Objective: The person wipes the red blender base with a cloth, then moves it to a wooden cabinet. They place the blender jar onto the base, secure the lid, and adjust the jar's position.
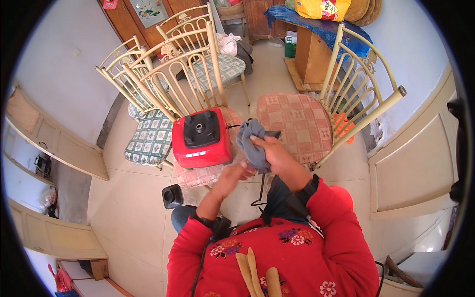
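A crumpled grey cloth (255,148) is in my right hand (270,150), with the thumb pressed on top and the fingers closed around it. My left hand (238,172) is just left of the cloth's lower end; its fingers are smeared, so its grip cannot be made out. To the left, a red blender base (204,154) with a black square top (201,128) sits on a chair with a pink checked seat (190,177). A dark flat piece (273,133) shows behind my right hand, partly hidden. A black cord (261,190) hangs below the cloth.
A second pink-seated chair (292,123) stands at the right. Several chairs with green patterned cushions (148,137) stand behind the base. On the tiled floor, left of my knee, lies a black square part (172,197). Blue plastic sheeting (316,27) covers a table at the back.
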Action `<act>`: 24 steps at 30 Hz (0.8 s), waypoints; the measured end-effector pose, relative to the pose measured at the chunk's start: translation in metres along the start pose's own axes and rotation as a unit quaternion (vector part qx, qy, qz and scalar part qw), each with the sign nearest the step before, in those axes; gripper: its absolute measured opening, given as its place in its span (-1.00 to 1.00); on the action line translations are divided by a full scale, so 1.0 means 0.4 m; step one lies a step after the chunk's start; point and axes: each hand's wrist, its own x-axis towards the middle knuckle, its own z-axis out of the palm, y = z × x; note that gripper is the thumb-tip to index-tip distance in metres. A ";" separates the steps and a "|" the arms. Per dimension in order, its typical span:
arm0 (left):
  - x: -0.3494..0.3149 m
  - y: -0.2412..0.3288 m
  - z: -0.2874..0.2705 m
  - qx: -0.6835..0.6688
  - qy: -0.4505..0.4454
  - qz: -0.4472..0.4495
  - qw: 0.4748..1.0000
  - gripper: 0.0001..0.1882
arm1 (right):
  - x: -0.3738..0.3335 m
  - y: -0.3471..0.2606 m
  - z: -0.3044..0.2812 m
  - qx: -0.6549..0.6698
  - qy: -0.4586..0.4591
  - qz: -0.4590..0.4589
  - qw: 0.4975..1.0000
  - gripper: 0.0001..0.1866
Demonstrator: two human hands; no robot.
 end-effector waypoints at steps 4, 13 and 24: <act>0.089 0.079 -0.076 -0.190 0.083 -0.052 0.977 -0.36 | 0.031 -0.064 0.054 0.052 -0.094 0.045 0.993 -0.74; 0.242 0.017 -0.079 -0.526 -0.080 -0.059 0.845 -0.51 | -0.009 -0.013 0.020 0.038 -0.127 0.093 0.987 -0.72; 0.328 -0.013 -0.064 -0.445 0.084 -0.069 0.889 -0.77 | -0.137 0.054 -0.082 0.047 -0.110 0.090 0.989 -0.67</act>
